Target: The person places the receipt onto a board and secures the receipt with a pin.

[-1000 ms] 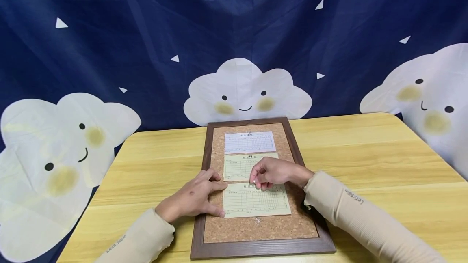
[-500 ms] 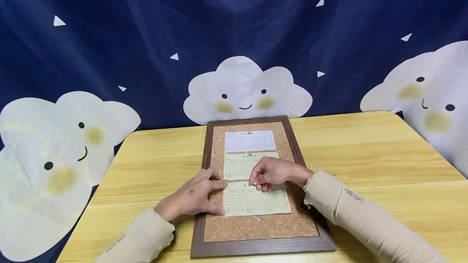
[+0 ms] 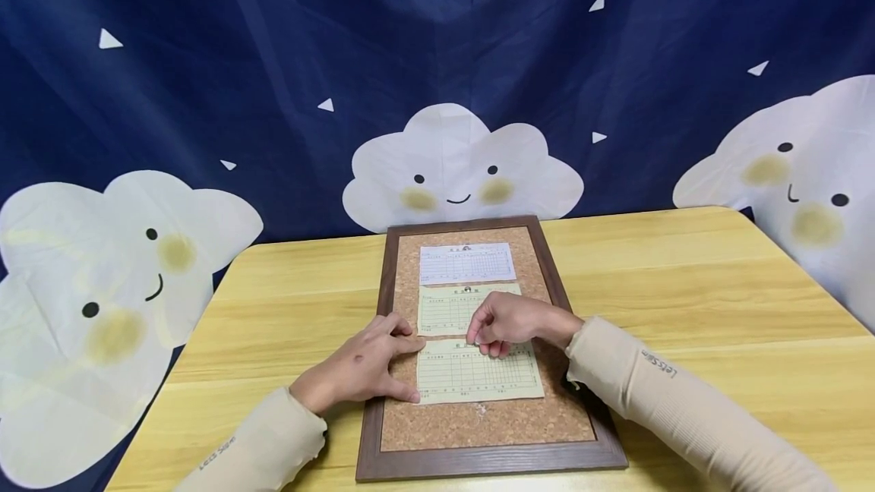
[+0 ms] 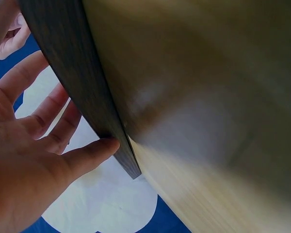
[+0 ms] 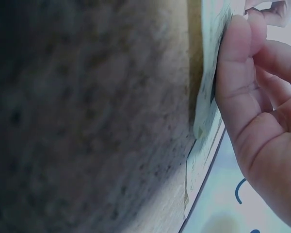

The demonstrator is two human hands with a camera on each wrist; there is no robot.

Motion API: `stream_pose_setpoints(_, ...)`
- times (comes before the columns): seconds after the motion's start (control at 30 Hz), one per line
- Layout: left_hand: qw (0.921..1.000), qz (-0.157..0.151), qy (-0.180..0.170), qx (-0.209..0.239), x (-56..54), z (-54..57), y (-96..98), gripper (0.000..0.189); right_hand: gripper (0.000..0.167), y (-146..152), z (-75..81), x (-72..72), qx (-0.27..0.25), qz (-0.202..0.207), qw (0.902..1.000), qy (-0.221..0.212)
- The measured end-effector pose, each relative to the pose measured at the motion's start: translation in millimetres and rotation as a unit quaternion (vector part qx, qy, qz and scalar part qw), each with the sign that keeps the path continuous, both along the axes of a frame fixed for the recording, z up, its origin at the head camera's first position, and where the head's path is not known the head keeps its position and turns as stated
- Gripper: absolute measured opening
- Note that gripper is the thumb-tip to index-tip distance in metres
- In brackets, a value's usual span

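Observation:
A cork board [image 3: 437, 429] in a dark wooden frame lies on the table. Three printed slips are lined up on it: a white slip [image 3: 444, 266] at the far end, a pale yellow-green slip [image 3: 437, 314] in the middle, and a similar near slip [image 3: 458, 380]. My left hand [image 3: 365, 363] has spread fingers, index finger and thumb touching the near slip's left edge. At that slip's top edge, my right hand [image 3: 509, 321] pinches a tiny pale pushpin [image 5: 246, 16] between thumb and index finger, mostly hidden by the fingertips.
Pushpins stand at the top of the white slip and of the middle slip. Small shiny bits [image 3: 481, 410] lie on the cork below the near slip. Behind the wooden table [image 3: 294, 279] hangs a dark blue curtain [image 3: 287, 59] with printed clouds.
The right fingertips have moved in slightly against the near slip's top edge, and the pushpin shows less between them. The left hand stays in place.

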State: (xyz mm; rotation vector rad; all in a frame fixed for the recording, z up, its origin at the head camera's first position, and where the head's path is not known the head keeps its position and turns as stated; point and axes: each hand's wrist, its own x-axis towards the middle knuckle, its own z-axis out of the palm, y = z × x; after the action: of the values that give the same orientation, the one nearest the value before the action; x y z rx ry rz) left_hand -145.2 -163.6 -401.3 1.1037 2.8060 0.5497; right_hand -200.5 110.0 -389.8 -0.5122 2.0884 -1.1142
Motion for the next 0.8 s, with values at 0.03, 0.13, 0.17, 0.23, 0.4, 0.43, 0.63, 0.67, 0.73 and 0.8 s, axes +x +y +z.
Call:
stream_pose_setpoints(0.03,1.0000,0.000,-0.001,0.000,-0.1,0.0,-0.1,0.073,0.018,-0.2,0.0,-0.1,0.000,-0.001,1.0000,-0.001)
stream_pose_setpoints(0.13,1.0000,-0.001,-0.004,-0.002,-0.2,0.3,-0.2,0.073,0.018,-0.4,-0.1,-0.3,0.002,-0.004,1.0000,-0.004)
stream_pose_setpoints(0.17,1.0000,0.000,-0.004,-0.002,-0.2,0.4,-0.2,0.073,0.017,-0.5,0.0,-0.3,0.003,-0.005,1.0000,-0.005)
stream_pose_setpoints(0.23,1.0000,0.001,-0.006,-0.004,-0.3,0.6,-0.1,0.073,0.017,-0.5,-0.2,-0.4,0.004,-0.009,0.9999,-0.007)
stream_pose_setpoints(0.4,1.0000,0.003,-0.006,-0.006,-0.2,0.8,0.0,0.074,0.017,-1.4,-0.3,-0.4,0.008,-0.022,0.9996,-0.017)
stream_pose_setpoints(0.43,1.0000,0.002,-0.006,-0.005,-0.2,0.9,0.0,0.074,0.017,-1.6,0.1,-0.4,0.008,-0.025,0.9995,-0.019)
stream_pose_setpoints(0.63,1.0000,0.001,-0.004,-0.002,0.0,1.6,0.0,0.074,0.016,-3.0,0.9,-0.9,0.013,-0.036,0.9990,-0.022)
stream_pose_setpoints(0.67,1.0000,0.001,-0.003,-0.002,0.1,1.8,0.0,0.074,0.016,-3.2,0.6,-1.0,0.013,-0.037,0.9990,-0.023)
stream_pose_setpoints(0.73,1.0000,0.001,-0.004,-0.002,0.2,1.9,0.1,0.074,0.015,-3.3,0.7,-0.7,0.014,-0.040,0.9988,-0.024)
stream_pose_setpoints(0.8,1.0000,0.001,-0.005,-0.002,0.2,2.2,0.2,0.074,0.014,-3.6,1.1,-0.1,0.013,-0.045,0.9985,-0.028)
